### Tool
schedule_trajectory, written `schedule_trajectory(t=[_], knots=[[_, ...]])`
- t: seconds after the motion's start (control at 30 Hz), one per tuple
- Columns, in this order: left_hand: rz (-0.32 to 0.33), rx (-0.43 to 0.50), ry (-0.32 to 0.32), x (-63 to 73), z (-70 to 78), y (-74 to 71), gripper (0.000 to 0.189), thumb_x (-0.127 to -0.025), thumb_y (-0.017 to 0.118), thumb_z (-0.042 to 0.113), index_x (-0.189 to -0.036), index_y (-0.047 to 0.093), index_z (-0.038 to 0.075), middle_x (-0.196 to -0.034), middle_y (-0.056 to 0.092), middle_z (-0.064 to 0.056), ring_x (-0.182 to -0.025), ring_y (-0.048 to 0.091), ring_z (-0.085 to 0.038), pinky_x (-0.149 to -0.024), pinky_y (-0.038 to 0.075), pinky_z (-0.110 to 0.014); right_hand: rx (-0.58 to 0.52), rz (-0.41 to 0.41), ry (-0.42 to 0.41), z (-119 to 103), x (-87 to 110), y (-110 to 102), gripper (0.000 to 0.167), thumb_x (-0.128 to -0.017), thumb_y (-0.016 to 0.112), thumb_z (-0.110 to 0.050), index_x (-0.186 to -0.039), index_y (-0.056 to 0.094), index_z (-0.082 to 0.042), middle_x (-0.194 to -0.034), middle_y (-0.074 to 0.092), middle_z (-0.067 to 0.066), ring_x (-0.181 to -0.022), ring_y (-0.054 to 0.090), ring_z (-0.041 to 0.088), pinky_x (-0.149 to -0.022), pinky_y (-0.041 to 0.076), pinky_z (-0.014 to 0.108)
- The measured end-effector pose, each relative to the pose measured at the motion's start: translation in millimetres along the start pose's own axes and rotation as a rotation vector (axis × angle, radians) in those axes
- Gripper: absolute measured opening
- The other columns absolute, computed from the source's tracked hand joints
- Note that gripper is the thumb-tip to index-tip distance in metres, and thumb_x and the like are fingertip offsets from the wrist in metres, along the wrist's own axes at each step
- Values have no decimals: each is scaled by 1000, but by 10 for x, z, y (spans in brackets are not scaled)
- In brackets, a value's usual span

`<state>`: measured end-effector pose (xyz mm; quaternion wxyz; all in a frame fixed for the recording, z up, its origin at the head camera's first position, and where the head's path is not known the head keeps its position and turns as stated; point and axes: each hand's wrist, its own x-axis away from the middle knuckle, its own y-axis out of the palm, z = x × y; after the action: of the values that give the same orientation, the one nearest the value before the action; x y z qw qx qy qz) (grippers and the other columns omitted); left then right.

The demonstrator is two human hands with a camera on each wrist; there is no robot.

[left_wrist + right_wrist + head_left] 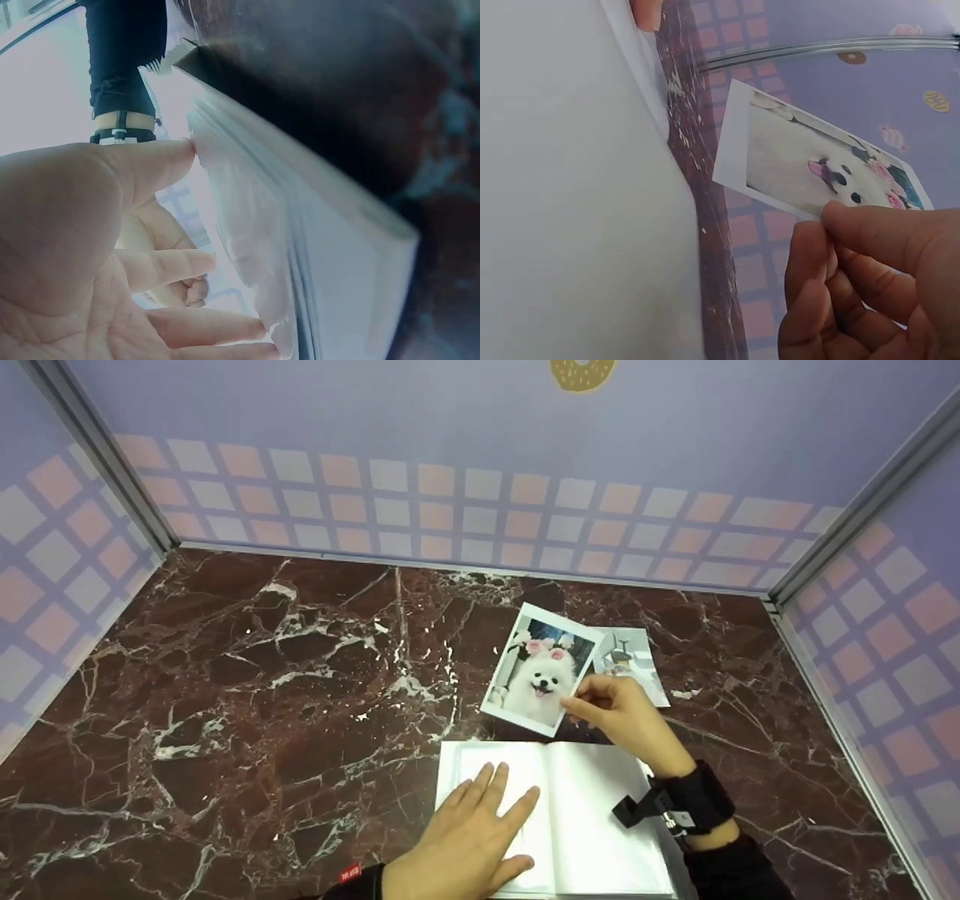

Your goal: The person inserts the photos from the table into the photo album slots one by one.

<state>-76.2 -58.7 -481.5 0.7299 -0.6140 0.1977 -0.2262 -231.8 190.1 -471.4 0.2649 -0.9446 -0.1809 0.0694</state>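
An open photo album with white pages and clear sleeves lies at the front of the table. My left hand rests on its left page with fingers spread; the left wrist view shows the fingertips touching the sleeve. Between thumb and fingers, my right hand pinches the lower right edge of a white-bordered photo of a fluffy white dog with pink flowers. That photo is held tilted above the table, beyond the album. Behind it, a second photo lies on the table, partly covered.
The dark red marble-patterned table extends far to the left of the album. Purple panels with pink and white checks stand at the back and both sides. A black wrist strap with a camera hangs over the right page.
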Motion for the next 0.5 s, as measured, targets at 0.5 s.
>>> schedule_trajectory(t=[0.5], knots=[[31, -62, -4, -1, 9, 34, 72, -99, 67, 61, -159, 51, 24, -157, 55, -22, -144, 56, -39, -109, 52, -54, -83, -42, 3, 53, -3, 224, 21, -99, 77, -18, -99, 75, 2, -90, 78, 16, -78, 72, 14, -76, 62, 25]])
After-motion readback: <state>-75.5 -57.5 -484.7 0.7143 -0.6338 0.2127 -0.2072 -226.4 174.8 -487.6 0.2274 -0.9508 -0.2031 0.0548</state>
